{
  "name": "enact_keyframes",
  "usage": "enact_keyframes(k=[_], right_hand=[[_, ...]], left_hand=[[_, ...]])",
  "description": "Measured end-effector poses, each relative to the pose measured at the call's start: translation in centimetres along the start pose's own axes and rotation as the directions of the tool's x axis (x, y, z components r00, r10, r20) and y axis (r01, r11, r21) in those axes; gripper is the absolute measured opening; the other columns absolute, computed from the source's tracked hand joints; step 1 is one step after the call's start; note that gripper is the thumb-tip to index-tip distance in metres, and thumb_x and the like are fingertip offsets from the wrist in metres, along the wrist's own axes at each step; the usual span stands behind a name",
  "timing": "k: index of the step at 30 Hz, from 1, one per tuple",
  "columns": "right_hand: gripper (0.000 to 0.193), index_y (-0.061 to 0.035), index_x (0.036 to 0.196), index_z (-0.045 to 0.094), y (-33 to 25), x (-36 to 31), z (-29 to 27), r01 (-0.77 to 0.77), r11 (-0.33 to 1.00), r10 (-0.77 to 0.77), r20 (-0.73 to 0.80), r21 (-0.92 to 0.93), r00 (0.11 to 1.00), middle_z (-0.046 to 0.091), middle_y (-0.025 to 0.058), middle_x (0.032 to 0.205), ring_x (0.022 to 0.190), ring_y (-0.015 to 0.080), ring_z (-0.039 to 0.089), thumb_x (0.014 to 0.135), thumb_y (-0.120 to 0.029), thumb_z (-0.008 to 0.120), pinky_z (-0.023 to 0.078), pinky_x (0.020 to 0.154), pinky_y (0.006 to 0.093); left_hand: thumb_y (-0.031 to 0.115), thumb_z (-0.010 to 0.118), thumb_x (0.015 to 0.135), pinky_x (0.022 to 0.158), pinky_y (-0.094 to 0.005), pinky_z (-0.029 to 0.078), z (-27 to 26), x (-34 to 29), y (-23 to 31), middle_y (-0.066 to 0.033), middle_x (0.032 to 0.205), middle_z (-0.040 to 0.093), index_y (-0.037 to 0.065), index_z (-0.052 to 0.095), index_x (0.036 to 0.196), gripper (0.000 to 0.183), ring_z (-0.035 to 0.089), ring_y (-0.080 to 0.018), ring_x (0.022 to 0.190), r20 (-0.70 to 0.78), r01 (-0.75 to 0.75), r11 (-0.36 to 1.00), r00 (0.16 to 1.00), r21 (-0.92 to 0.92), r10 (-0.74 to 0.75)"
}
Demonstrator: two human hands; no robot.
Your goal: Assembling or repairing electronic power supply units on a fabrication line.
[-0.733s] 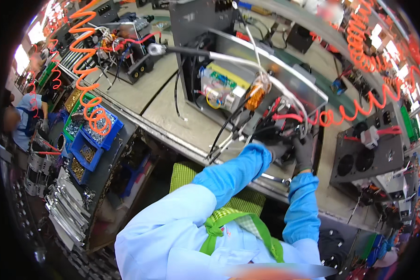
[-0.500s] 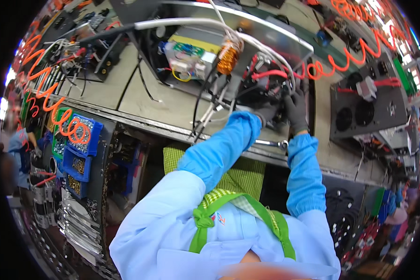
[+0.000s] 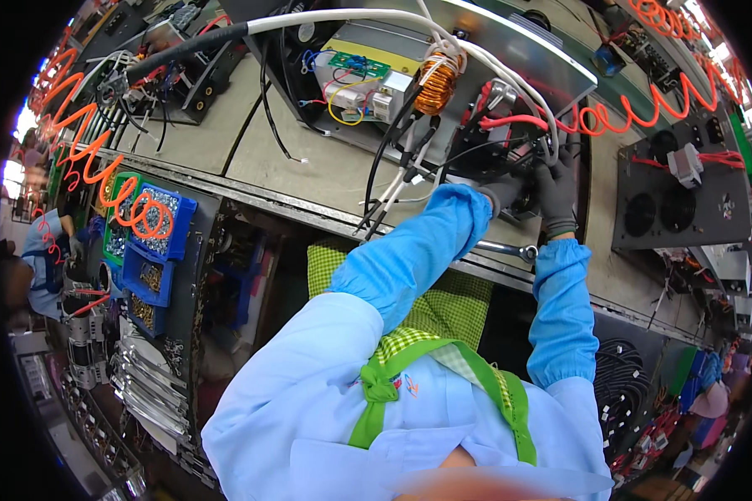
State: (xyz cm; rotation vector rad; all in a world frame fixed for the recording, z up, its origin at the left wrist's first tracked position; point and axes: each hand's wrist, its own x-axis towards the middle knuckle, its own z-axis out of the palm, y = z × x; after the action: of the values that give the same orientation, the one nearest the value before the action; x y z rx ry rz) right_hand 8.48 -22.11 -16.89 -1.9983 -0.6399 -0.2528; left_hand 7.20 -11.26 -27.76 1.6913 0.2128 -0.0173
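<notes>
A metal chassis (image 3: pixel 522 57) with its parts exposed lies on the bench in front of me. My right hand (image 3: pixel 557 199), in a grey glove, reaches to its right end beside a thick white cable (image 3: pixel 520 82), with bent fingers around something I cannot make out. Next to it, my left hand (image 3: pixel 501 194), also gloved, presses in low against the dark parts there; its fingers are hidden. A red cable (image 3: pixel 510 122) runs just above both hands. Left of them are a copper-wound coil (image 3: pixel 437 86) and a green circuit board (image 3: pixel 358 64).
A chrome wrench (image 3: pixel 510 250) lies along the bench's front edge below my hands. On the right stands a dark fan panel (image 3: pixel 677 192). Blue bins (image 3: pixel 148 278) of small hardware sit at left. Orange coiled hoses (image 3: pixel 100 177) hang on both sides. Another person (image 3: pixel 46 250) works far left.
The whole view has shifted, so the bench and chassis appear farther right. Both hands remain at the chassis's right end, with little visible movement against it.
</notes>
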Motion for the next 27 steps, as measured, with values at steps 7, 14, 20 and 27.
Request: enact_keyframes(k=[7, 14, 20, 27], right_hand=[[0.026, 0.0006, 0.088, 0.066, -1.9, 1.0, 0.6, -0.027, 0.984, 0.038, 0.061, -0.177, 0.997, 0.058, 0.0178, 0.096, 0.09, 0.0339, 0.055, 0.075, -0.022, 0.063, 0.043, 0.079, 0.04], [0.031, 0.0013, 0.096, 0.061, -0.9, 0.7, 0.3, -0.036, 0.991, 0.037, 0.003, -0.127, 0.999, 0.056, 0.0182, 0.097, 0.091, 0.0353, 0.054, 0.073, -0.019, 0.061, 0.043, 0.08, 0.0403], [0.032, 0.0016, 0.097, 0.056, -0.7, 0.9, 0.5, -0.012, 0.995, 0.009, -0.027, -0.1, 1.0, 0.053, 0.0202, 0.099, 0.093, 0.0383, 0.051, 0.071, -0.017, 0.058, 0.041, 0.081, 0.0429], [0.03, 0.001, 0.094, 0.057, -1.0, 0.9, 0.6, -0.008, 0.995, 0.005, -0.025, -0.098, 1.0, 0.053, 0.0184, 0.094, 0.091, 0.0358, 0.051, 0.07, -0.016, 0.06, 0.041, 0.08, 0.041]], left_hand=[[0.043, 0.05, 0.087, 0.07, -0.0358, 0.048, 0.6, 1.7, -2.3, -0.0123, 0.094, 0.066, 0.006, 0.061, 0.108, 0.044, 0.063, -0.0233, 0.081, -0.064, 0.11, 0.994, 0.992, -0.018, -0.111], [0.037, 0.05, 0.085, 0.082, -0.0387, 0.045, -0.9, -2.3, 2.1, -0.0182, 0.101, 0.064, 0.008, 0.062, 0.109, 0.039, 0.06, -0.0326, 0.097, 0.008, -0.172, 0.965, 0.985, 0.198, 0.174], [0.042, 0.05, 0.085, 0.076, -0.0357, 0.046, -0.9, -1.6, 3.0, -0.0129, 0.096, 0.066, 0.007, 0.065, 0.105, 0.042, 0.062, -0.0249, 0.088, 0.061, 0.099, 0.967, 0.994, -0.234, -0.087], [0.051, 0.048, 0.086, 0.075, -0.0376, 0.048, -0.9, -1.1, 3.9, -0.0156, 0.097, 0.066, 0.008, 0.065, 0.107, 0.05, 0.063, -0.0273, 0.086, -0.071, 0.015, 1.0, 0.997, 0.02, -0.014]])
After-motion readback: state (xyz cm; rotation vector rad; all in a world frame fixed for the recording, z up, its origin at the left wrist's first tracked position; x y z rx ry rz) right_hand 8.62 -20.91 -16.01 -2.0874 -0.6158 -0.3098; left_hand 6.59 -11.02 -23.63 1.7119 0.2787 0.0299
